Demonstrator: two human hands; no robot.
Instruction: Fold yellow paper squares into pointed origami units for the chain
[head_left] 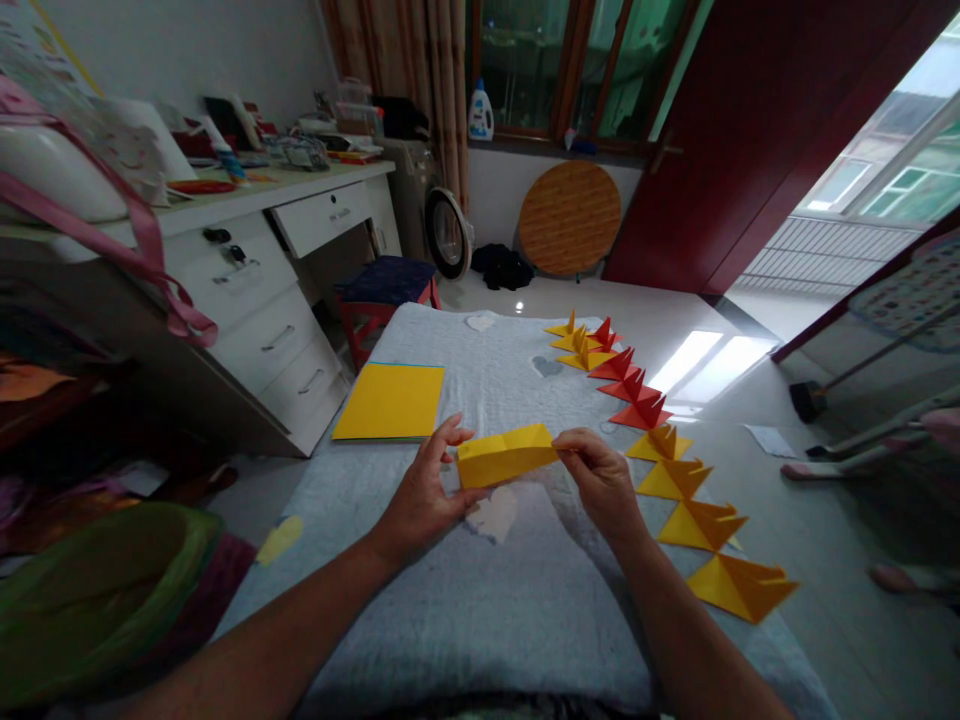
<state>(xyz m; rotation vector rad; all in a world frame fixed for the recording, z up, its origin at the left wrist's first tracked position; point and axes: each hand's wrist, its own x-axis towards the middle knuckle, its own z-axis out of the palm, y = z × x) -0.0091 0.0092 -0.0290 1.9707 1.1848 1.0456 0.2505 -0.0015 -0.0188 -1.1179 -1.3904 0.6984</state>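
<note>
A folded strip of yellow paper (pixel 504 457) is held above the cloth-covered table (pixel 450 600), a crease running along its length. My left hand (pixel 431 480) has its thumb under the strip's left end and its fingers at the upper edge. At the other end, my right hand (pixel 600 475) pinches the paper between thumb and fingers. Left of the hands lies a stack of square paper (pixel 390 402), yellow on top. Along the table's right side runs a row of folded paper pieces, several yellow (pixel 694 522) and several red (pixel 637 402), with pointed tips standing up.
A blue stool (pixel 386 280) stands beyond the table, near a white desk (pixel 247 260) crowded with items. At the lower left is a green-rimmed bin (pixel 112 590). A washing machine (pixel 420 190) with its door open and a round wooden board (pixel 570 218) are at the back.
</note>
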